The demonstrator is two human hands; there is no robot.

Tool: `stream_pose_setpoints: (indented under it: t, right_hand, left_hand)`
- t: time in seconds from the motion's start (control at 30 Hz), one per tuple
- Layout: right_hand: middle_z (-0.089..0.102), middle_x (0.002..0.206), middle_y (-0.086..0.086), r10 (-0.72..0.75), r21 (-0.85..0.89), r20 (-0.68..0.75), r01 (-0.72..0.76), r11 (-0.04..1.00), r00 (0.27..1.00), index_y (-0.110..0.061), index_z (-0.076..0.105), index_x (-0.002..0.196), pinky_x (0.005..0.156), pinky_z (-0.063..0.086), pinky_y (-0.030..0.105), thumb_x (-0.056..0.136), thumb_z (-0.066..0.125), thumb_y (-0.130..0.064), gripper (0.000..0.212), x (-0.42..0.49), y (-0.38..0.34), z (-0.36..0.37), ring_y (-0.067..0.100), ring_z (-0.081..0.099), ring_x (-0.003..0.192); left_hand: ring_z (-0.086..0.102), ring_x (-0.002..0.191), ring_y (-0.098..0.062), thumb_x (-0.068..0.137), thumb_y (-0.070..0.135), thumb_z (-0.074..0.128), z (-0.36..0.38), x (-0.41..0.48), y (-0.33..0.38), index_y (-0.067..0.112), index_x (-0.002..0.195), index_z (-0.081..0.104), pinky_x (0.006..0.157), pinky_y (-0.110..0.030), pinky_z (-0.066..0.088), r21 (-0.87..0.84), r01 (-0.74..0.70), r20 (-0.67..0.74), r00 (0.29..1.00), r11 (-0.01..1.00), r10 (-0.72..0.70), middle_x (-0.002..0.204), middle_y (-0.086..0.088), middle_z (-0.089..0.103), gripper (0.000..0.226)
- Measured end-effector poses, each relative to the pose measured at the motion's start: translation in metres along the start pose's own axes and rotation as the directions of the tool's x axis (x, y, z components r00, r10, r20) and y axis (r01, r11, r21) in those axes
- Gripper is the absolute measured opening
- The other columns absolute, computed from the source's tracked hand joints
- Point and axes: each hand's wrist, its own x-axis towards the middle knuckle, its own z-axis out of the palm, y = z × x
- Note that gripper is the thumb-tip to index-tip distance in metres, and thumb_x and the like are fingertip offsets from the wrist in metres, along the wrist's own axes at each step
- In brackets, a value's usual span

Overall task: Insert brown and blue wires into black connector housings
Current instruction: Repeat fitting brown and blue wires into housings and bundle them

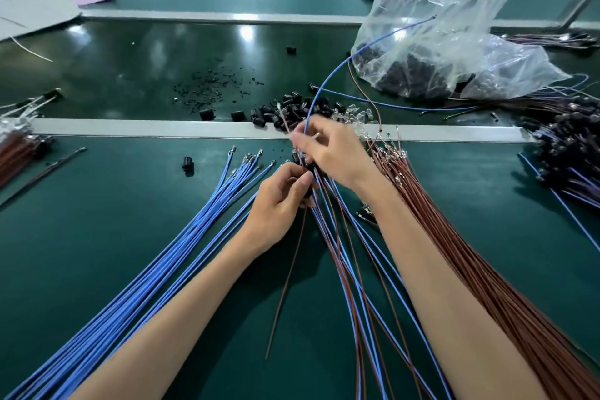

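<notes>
Blue wire (324,84) pinched in right hand (331,153), centre frame; black housing (313,170) clamped in left hand (279,198); line terminal up, push straight.

Dark green counter (130,52): smooth, glossy, reflecting lamps. Clear plastic bag (454,10): thin, crinkled, shiny film. Blue wires (146,269) and brown wires (480,269): smooth matt insulation, bright metal tips. Small black plastic connector housings (292,101): slight sheen

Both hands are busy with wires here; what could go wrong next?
The long blue wire pinched by the right hand arcs toward the clear plastic bag and might snag it. The crossed blue and brown wires hanging from the left hand may tangle.
</notes>
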Motion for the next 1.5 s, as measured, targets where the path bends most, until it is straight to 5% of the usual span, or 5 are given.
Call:
stream_pose_setpoints:
  t: [0.33, 0.57, 0.83, 1.03, 1.5]
  right_hand:
    - [0.065, 0.069, 0.002, 0.1, 0.246, -0.201, -0.048, 0.968, 0.974, -0.015, 0.053, 0.08, 0.047, 0.042, 0.015, 0.099, 0.047, -0.015, 0.02, -0.002, 0.016, -0.008, 0.005, 0.056, 0.048]
    - [0.064, 0.068, -0.001, 0.012, 0.223, -0.078, 0.006, 0.975, 0.997, -0.016, 0.054, 0.082, 0.048, 0.043, 0.018, 0.097, 0.051, -0.013, 0.016, -0.008, 0.02, -0.006, 0.008, 0.053, 0.047]
    - [0.064, 0.066, -0.003, -0.018, 0.297, -0.102, 0.048, 0.954, 0.995, -0.022, 0.054, 0.086, 0.046, 0.047, 0.02, 0.096, 0.052, -0.012, 0.015, -0.008, 0.019, 0.001, 0.008, 0.057, 0.046]
    - [0.064, 0.071, -0.004, 0.009, 0.156, 0.122, -0.028, 0.987, 0.993, -0.02, 0.061, 0.078, 0.069, 0.053, 0.03, 0.086, 0.067, -0.008, 0.015, -0.009, 0.025, -0.003, 0.01, 0.06, 0.065]
    - [0.069, 0.073, 0.005, 0.022, 0.24, 0.077, -0.04, 0.97, 0.997, -0.011, 0.066, 0.081, 0.068, 0.055, 0.024, 0.082, 0.071, -0.008, 0.006, -0.014, 0.025, -0.012, 0.011, 0.065, 0.064]
  left_hand:
    - [0.063, 0.065, -0.012, 0.099, 0.009, 0.045, -0.001, 0.001, -0.005, 0.01, 0.09, 0.057, 0.063, -0.019, 0.048, 0.02, 0.013, -0.011, 1.0, 1.0, -0.012, 0.078, -0.001, 0.063, 0.015]
    - [0.063, 0.067, -0.011, 0.096, 0.013, 0.047, -0.003, 0.002, -0.004, 0.007, 0.089, 0.057, 0.066, -0.019, 0.052, -0.117, 0.018, -0.005, 1.0, 0.993, -0.019, 0.079, 0.005, 0.065, 0.014]
    - [0.063, 0.074, -0.014, 0.095, 0.02, 0.051, -0.007, 0.001, -0.001, -0.005, 0.094, 0.059, 0.085, -0.052, 0.051, -0.097, 0.017, 0.071, 0.997, 0.995, -0.01, 0.08, -0.002, 0.061, 0.026]
    - [0.063, 0.067, -0.006, 0.097, 0.004, 0.047, -0.004, 0.002, -0.001, 0.004, 0.088, 0.059, 0.067, -0.015, 0.049, -0.104, 0.007, -0.013, 1.0, 0.995, -0.008, 0.08, -0.003, 0.061, 0.015]
    - [0.066, 0.066, -0.009, 0.084, 0.01, 0.061, -0.005, 0.004, -0.006, 0.011, 0.09, 0.059, 0.067, -0.023, 0.056, -0.172, -0.001, -0.027, 1.0, 0.985, -0.003, 0.076, -0.001, 0.068, 0.007]
